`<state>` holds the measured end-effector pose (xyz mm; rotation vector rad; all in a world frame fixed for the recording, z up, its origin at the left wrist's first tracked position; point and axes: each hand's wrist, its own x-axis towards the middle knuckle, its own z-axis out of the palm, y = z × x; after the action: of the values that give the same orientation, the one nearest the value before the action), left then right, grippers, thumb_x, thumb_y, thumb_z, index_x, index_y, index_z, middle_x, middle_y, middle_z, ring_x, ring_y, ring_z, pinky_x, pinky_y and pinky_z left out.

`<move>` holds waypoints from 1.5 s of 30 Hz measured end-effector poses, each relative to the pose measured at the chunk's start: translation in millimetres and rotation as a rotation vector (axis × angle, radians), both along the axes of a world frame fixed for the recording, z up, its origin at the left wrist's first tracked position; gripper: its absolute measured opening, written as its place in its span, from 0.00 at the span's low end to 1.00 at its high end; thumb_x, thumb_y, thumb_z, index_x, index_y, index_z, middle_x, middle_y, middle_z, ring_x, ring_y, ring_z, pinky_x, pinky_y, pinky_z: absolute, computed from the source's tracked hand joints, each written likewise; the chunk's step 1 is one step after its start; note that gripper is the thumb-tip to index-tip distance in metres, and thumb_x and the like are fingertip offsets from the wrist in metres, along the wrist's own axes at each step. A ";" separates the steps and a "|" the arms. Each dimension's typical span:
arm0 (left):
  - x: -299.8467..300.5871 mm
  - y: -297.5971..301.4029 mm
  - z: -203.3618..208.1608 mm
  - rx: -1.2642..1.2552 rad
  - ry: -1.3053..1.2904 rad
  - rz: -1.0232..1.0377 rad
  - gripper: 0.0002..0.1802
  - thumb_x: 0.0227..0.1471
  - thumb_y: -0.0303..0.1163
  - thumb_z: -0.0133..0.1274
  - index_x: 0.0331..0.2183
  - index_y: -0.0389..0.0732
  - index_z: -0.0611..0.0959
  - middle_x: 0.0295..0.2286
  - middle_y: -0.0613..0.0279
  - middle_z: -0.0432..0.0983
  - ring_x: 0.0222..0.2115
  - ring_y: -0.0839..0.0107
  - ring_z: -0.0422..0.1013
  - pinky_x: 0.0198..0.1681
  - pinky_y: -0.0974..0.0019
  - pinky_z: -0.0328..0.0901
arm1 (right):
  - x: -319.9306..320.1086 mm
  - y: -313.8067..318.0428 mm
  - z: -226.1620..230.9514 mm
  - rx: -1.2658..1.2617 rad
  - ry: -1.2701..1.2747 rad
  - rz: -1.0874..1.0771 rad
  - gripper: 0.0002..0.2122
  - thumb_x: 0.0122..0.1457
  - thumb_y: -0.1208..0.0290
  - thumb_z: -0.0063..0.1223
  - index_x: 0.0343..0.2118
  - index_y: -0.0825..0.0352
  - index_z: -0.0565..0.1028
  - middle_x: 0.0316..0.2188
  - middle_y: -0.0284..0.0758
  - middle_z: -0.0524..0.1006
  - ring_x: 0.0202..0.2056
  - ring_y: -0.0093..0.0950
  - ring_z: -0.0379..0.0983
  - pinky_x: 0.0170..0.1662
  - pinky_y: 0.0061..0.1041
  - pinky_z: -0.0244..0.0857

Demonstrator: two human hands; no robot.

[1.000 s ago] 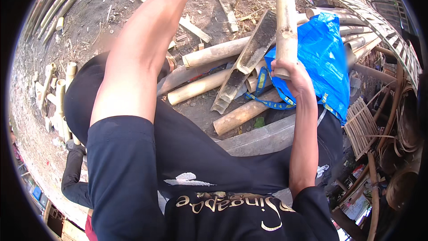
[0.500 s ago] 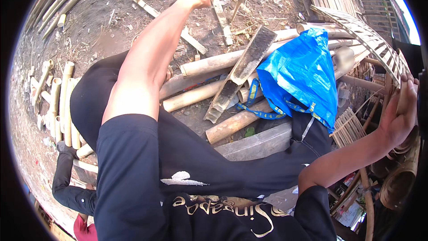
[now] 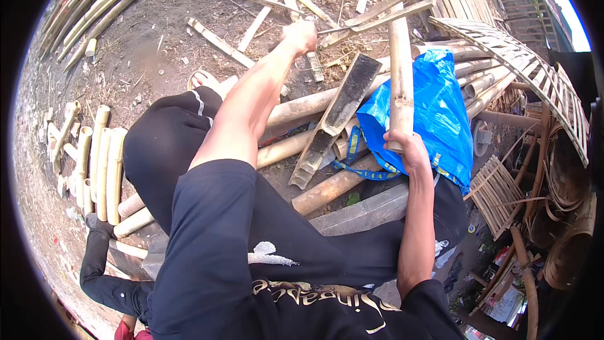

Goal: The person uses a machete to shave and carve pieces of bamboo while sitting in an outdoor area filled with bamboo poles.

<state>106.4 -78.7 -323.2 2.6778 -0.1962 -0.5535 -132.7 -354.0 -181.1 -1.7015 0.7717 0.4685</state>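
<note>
Right fingers [image 3: 400, 139] round bamboo end [image 3: 401, 119], bag [image 3: 443, 104] alongside

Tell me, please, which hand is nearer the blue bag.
The right hand appears over the lower left of the blue bag; the left hand is farther, up and left.

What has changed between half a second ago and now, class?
The right hand has swung leftward from the far right, its grip now around a bamboo pole. The left hand, still holding a knife, came lower in view. The blue bag stayed put.
</note>
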 end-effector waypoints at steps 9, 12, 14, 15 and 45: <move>13.2 -5.3 2.1 0.026 -0.034 0.048 0.15 0.46 0.30 0.55 0.37 0.35 0.85 0.36 0.44 0.82 0.40 0.51 0.79 0.46 0.52 0.73 | -12.1 -22.0 107.7 0.001 -0.327 -0.208 0.17 0.47 0.72 0.63 0.38 0.75 0.74 0.29 0.37 0.75 0.29 0.27 0.74 0.36 0.26 0.69; 7.0 6.8 -2.3 0.031 -0.027 0.061 0.15 0.47 0.31 0.55 0.38 0.35 0.84 0.36 0.43 0.82 0.41 0.49 0.79 0.46 0.51 0.72 | 5.5 -18.5 109.3 -0.299 -0.532 -0.195 0.16 0.47 0.71 0.64 0.38 0.73 0.75 0.29 0.36 0.77 0.28 0.25 0.75 0.36 0.24 0.68; 2.7 12.8 -5.4 0.002 -0.054 0.066 0.15 0.45 0.31 0.52 0.34 0.33 0.85 0.33 0.42 0.82 0.37 0.48 0.80 0.41 0.51 0.73 | 23.7 -3.1 76.4 -0.286 -0.682 -0.231 0.13 0.48 0.73 0.64 0.36 0.72 0.76 0.27 0.35 0.78 0.26 0.23 0.75 0.33 0.24 0.69; 2.9 9.0 -4.1 0.000 -0.075 0.064 0.15 0.45 0.30 0.52 0.34 0.33 0.85 0.33 0.40 0.82 0.38 0.48 0.80 0.41 0.51 0.74 | 31.0 -9.4 43.5 -0.432 -0.642 -0.178 0.11 0.48 0.73 0.64 0.34 0.71 0.77 0.25 0.33 0.78 0.25 0.22 0.75 0.31 0.24 0.69; 28.2 27.8 -38.0 0.128 0.023 0.060 0.15 0.44 0.30 0.54 0.34 0.33 0.86 0.36 0.40 0.81 0.40 0.48 0.79 0.42 0.50 0.74 | 8.1 -66.0 -69.6 -0.716 0.126 0.319 0.23 0.35 0.63 0.67 0.36 0.70 0.80 0.30 0.46 0.82 0.35 0.43 0.81 0.41 0.39 0.72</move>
<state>134.6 -50.9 -361.2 2.7888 -0.0762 -0.5961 -124.6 -420.0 -250.7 -2.5043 0.8159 0.5596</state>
